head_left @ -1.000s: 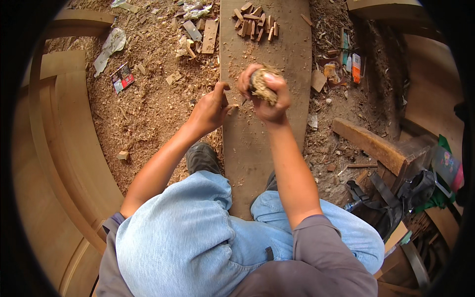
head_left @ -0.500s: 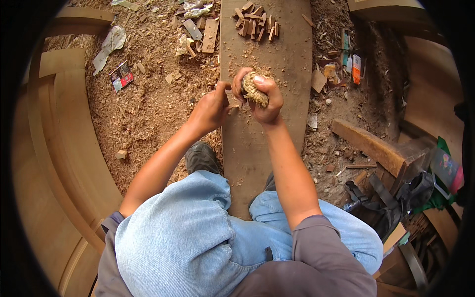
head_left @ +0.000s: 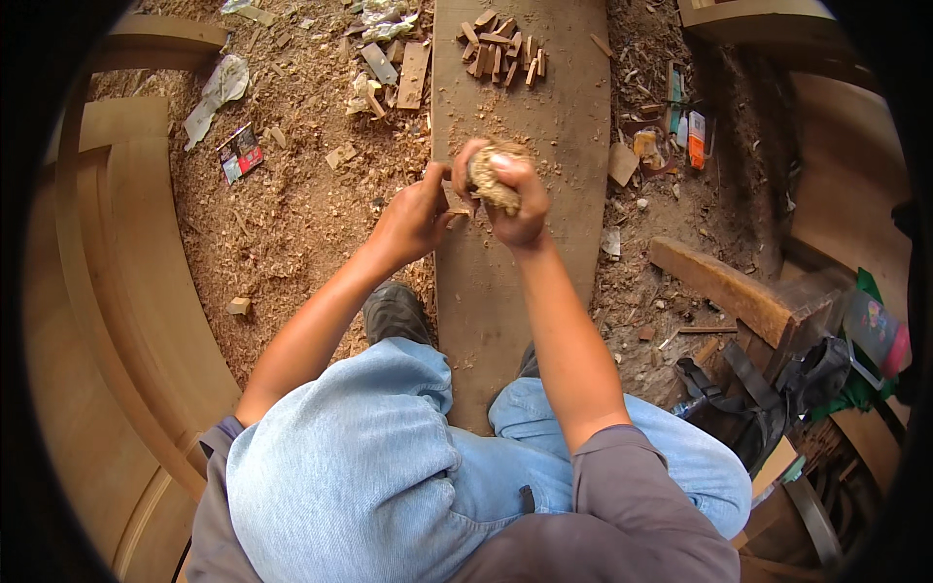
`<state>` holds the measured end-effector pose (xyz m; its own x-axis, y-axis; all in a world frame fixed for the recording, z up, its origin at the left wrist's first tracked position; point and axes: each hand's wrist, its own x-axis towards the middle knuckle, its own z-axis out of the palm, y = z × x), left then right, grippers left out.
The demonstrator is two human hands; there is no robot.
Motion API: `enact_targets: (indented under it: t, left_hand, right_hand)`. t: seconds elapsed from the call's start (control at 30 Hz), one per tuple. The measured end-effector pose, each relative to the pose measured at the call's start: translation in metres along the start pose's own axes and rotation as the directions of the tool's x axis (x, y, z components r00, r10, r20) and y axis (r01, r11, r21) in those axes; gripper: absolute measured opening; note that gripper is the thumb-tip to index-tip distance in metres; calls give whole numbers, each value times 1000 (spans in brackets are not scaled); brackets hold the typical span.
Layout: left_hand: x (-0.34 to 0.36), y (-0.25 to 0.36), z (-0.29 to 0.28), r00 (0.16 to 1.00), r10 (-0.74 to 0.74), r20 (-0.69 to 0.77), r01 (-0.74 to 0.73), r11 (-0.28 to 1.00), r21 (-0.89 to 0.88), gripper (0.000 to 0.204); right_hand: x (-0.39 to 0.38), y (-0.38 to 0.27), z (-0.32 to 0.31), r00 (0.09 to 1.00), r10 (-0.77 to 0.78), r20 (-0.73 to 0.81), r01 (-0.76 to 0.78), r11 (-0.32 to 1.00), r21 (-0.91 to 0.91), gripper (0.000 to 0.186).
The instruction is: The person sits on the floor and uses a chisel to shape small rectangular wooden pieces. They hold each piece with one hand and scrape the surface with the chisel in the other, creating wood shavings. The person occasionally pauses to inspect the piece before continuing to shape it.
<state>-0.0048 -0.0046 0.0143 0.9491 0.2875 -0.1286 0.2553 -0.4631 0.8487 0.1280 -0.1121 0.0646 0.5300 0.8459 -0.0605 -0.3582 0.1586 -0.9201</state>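
Observation:
My right hand (head_left: 520, 209) is closed around a chisel (head_left: 494, 182), whose frayed, mushroomed wooden handle end faces up toward me. Most of its blade is hidden beneath the fist. Close by on the left, my left hand (head_left: 410, 219) pinches a small wooden peg (head_left: 458, 212), with only its pale end showing past the fingers. Both hands are over the left edge of a long wooden board (head_left: 530, 282), nearly touching each other. Farther up the board lies a pile of small brown wooden pegs (head_left: 501, 49).
Wood shavings (head_left: 311, 194) cover the ground. Wooden door panels (head_left: 126, 291) curve along the left. To the right are a thick timber (head_left: 724, 287), an orange-and-white tube (head_left: 697, 141) and a black strapped bag (head_left: 812, 374). Scrap wood (head_left: 413, 76) sits beside the board's far left edge.
My right hand has shifted slightly left and the chisel handle has tilted a little, with some motion blur. My left hand stays almost in place, still pinching the peg.

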Motion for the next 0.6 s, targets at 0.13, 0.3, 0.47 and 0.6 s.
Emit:
enact_targets:
  t: [0.13, 0.3, 0.47, 0.6]
  left_hand:
    - [-2, -3, -1, 1000, -11, 22, 11, 1000, 8, 40]
    - [0, -9, -3, 996, 91, 5, -91, 990, 106, 24]
    - [-4, -7, -7, 1000, 24, 20, -26, 990, 141, 19]
    - [-5, -7, -9, 1000, 20, 19, -23, 987, 158, 22]
  right_hand:
    - [-2, 2, -3, 1000, 1, -23, 6, 956, 292, 42]
    - [-5, -3, -8, 997, -29, -78, 37, 994, 105, 40]
    - [-9, -8, -16, 953, -9, -302, 27, 998, 55, 39]
    - [-10, -8, -23, 942, 14, -335, 26, 993, 114, 37]
